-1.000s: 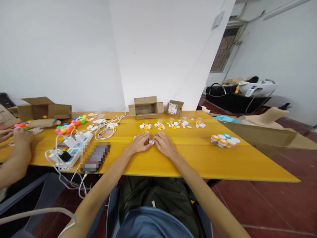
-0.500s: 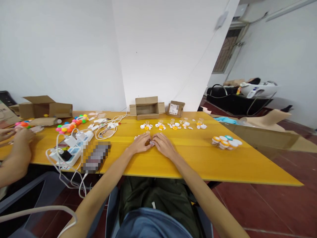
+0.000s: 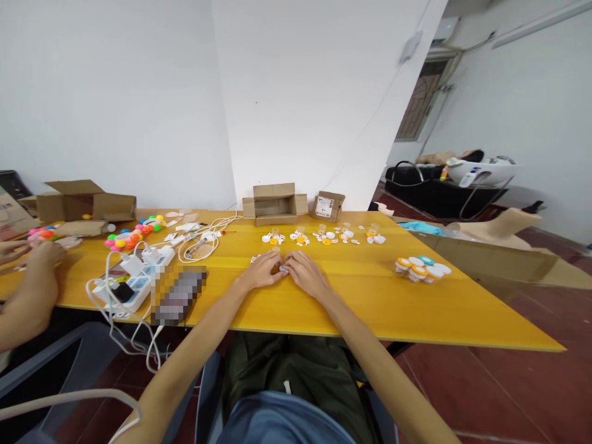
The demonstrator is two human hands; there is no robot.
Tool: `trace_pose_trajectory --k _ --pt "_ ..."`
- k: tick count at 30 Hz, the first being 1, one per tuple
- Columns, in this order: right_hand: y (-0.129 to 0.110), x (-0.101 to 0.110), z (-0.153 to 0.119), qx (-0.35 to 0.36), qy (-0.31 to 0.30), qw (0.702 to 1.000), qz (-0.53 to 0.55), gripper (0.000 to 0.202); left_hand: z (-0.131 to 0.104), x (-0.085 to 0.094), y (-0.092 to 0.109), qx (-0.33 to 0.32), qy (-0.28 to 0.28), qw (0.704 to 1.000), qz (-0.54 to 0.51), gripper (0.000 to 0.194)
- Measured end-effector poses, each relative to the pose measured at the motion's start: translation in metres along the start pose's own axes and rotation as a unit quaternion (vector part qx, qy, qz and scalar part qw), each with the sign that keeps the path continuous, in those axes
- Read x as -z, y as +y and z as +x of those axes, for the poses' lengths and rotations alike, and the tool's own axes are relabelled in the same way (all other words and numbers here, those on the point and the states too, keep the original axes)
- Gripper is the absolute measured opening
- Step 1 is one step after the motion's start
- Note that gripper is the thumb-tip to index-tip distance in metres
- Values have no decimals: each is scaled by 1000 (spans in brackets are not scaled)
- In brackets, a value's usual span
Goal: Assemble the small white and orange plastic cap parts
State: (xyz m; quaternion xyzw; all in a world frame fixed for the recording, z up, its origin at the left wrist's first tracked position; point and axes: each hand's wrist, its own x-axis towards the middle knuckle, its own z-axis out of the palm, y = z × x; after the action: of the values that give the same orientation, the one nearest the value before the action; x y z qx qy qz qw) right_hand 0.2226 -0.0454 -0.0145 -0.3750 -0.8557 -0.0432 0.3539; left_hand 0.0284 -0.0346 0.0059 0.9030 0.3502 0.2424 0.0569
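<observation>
My left hand (image 3: pixel 261 270) and my right hand (image 3: pixel 303 271) meet over the yellow table, fingers curled and fingertips close together. Between them shows a small pale, shiny thing (image 3: pixel 283 269), mostly covered by the fingers, so its kind is unclear. Small white pieces with dark marks (image 3: pixel 255 258) lie just beyond my left hand. Farther back stands a row of small clear cups, with orange lids (image 3: pixel 326 242), white lids (image 3: pixel 380 239) and scattered white pieces (image 3: pixel 280 238) around them.
Lidded clear jars (image 3: pixel 419 271) cluster at the right. Cardboard boxes (image 3: pixel 276 219) stand against the wall. On the left are a power strip (image 3: pixel 139 280) with white cables, a blurred-out phone (image 3: pixel 179 296), colourful balls (image 3: pixel 134 234) and another person's arm (image 3: pixel 34 277).
The view has tilted slightly, so the table sits a little lower in the picture. Both hands stay together around the small pale thing, with hardly any finger movement.
</observation>
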Motion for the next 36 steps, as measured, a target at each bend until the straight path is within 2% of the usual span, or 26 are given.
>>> trace_pose_trajectory --k 17,36 --pt "4 -1 -4 -25 22 999 31 19 0 1 3 3 10 1000 -11 18" --pt "4 1 -4 -36 -5 998 49 19 0 1 2 1 9 1000 -14 20"
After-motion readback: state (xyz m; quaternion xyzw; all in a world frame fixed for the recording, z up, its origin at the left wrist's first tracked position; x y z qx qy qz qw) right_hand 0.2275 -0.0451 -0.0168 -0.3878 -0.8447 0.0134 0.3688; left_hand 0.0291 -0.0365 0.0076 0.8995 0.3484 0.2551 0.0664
